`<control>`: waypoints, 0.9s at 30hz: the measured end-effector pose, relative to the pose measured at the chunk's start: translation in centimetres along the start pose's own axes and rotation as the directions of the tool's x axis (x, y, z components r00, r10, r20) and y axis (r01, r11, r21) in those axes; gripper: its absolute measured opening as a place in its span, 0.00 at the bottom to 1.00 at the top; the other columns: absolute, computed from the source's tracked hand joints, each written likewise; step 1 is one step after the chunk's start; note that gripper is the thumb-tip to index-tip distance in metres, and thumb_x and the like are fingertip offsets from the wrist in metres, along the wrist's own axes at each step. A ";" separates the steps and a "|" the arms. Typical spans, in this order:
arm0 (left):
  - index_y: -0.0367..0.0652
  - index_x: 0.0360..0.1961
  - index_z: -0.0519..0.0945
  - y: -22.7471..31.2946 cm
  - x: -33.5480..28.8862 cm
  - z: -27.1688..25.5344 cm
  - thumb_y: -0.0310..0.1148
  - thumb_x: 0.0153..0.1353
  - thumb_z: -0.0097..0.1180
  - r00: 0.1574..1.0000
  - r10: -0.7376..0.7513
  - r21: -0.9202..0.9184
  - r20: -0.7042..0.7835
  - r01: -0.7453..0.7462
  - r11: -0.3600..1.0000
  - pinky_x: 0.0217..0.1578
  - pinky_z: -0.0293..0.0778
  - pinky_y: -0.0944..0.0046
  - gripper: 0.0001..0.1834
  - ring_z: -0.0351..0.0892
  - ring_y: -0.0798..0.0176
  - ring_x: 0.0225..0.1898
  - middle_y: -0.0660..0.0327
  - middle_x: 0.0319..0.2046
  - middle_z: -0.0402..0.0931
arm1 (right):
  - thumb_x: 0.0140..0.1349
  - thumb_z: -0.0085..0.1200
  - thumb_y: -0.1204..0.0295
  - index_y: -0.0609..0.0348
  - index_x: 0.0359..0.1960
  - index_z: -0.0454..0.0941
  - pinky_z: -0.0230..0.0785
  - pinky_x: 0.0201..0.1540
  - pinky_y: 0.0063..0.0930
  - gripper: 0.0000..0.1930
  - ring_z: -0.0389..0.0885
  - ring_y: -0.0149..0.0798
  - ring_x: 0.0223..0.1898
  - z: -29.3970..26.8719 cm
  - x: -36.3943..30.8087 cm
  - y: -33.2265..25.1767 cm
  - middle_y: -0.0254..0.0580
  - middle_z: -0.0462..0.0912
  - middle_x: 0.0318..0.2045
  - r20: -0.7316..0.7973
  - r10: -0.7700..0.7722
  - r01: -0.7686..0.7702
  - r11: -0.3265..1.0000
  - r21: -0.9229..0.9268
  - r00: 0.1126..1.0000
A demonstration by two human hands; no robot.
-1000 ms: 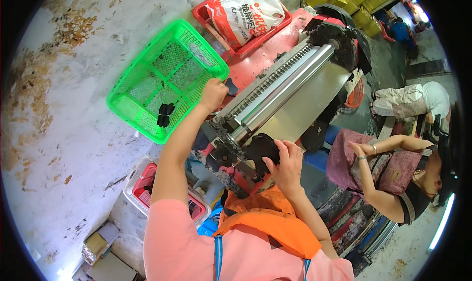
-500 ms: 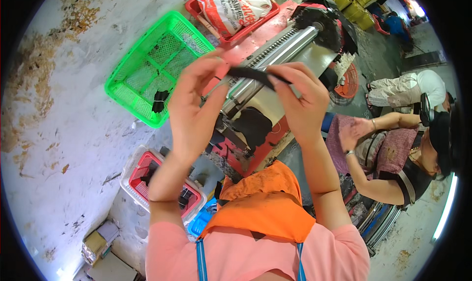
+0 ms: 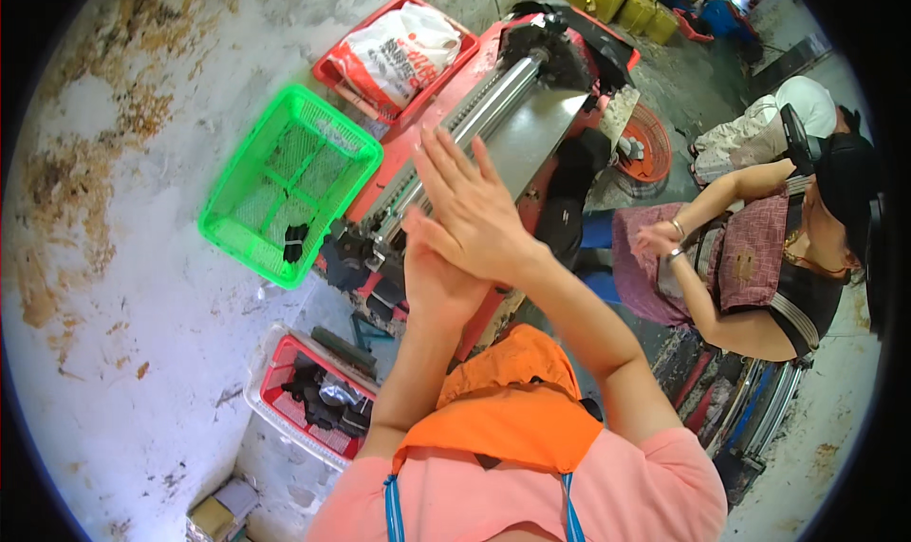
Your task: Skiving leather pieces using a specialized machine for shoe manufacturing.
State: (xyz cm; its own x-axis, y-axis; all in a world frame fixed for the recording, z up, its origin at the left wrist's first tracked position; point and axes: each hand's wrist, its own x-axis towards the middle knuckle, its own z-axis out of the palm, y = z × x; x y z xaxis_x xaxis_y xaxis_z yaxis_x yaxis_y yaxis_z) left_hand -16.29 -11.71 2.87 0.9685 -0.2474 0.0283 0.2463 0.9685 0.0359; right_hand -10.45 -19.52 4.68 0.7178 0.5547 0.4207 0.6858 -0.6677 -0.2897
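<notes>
In front of my chest, my right hand (image 3: 474, 214) lies across my left hand (image 3: 438, 281), palm against palm. The right fingers are stretched out and slightly spread. My left fingers are mostly hidden behind the right hand. The black strip seen earlier does not show, and whether it lies between the palms I cannot tell. Beyond the hands is a red machine with a shiny metal roller (image 3: 512, 91). A bright green mesh basket (image 3: 218, 235) stands left of them, with a small black bundle (image 3: 295, 243) inside.
A red tray (image 3: 325, 74) holding a white and red plastic bag (image 3: 403, 56) is at the far end. Black pieces fill part of a pink and white basket (image 3: 296, 435) at lower left. To the right are another person (image 3: 740, 257) and a round orange basket (image 3: 655, 158).
My hands were apart with a black strip stretched between them. They have come together palm to palm, and the strip is out of sight. The view has shifted somewhat.
</notes>
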 end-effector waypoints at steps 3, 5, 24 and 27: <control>0.47 0.66 0.48 -0.7 0.1 0.1 0.61 0.62 0.26 0.990 -0.051 -0.012 -0.135 0.050 0.999 0.63 0.48 0.53 0.38 0.51 0.56 0.65 0.58 0.65 0.50 | 0.61 0.34 0.48 0.70 0.60 0.56 0.30 0.66 0.49 0.36 0.48 0.53 0.66 0.4 -2.3 -0.1 0.59 0.55 0.62 0.043 0.100 -0.103 0.992 0.068 0.994; 0.46 0.66 0.48 -1.3 0.9 0.8 0.62 0.62 0.26 0.976 0.088 -0.061 -0.200 -0.102 0.993 0.63 0.47 0.54 0.39 0.50 0.55 0.65 0.56 0.64 0.50 | 0.61 0.33 0.47 0.67 0.61 0.55 0.28 0.66 0.48 0.36 0.45 0.53 0.67 0.2 -3.4 -1.4 0.58 0.52 0.63 0.044 0.100 -0.104 0.989 0.110 0.994; 0.42 0.60 0.58 -1.7 -0.9 -4.2 0.36 0.68 0.34 0.894 0.128 0.151 -0.429 -0.069 0.986 0.58 0.62 0.60 0.21 0.63 0.60 0.58 0.55 0.59 0.60 | 0.60 0.40 0.53 0.63 0.59 0.59 0.41 0.65 0.43 0.31 0.54 0.52 0.64 0.0 -3.8 2.6 0.53 0.59 0.61 -0.094 0.125 -0.118 0.990 0.080 0.988; 0.42 0.63 0.55 -1.5 -1.4 -3.1 0.42 0.68 0.31 0.976 0.139 0.202 -0.168 -0.104 0.974 0.60 0.57 0.61 0.25 0.57 0.60 0.62 0.59 0.61 0.58 | 0.59 0.40 0.50 0.66 0.60 0.57 0.37 0.66 0.46 0.35 0.51 0.51 0.65 1.0 -6.9 -1.4 0.53 0.57 0.62 0.059 0.053 -0.064 0.977 0.204 0.997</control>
State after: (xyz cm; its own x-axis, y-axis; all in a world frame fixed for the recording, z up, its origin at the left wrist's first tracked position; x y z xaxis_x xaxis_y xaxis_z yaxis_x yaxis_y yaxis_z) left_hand -17.90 -12.70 -0.33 0.9855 -0.1025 -0.1350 0.1322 0.9633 0.2335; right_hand -16.24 -21.89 1.37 0.7591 0.5470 0.3530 0.6484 -0.5867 -0.4852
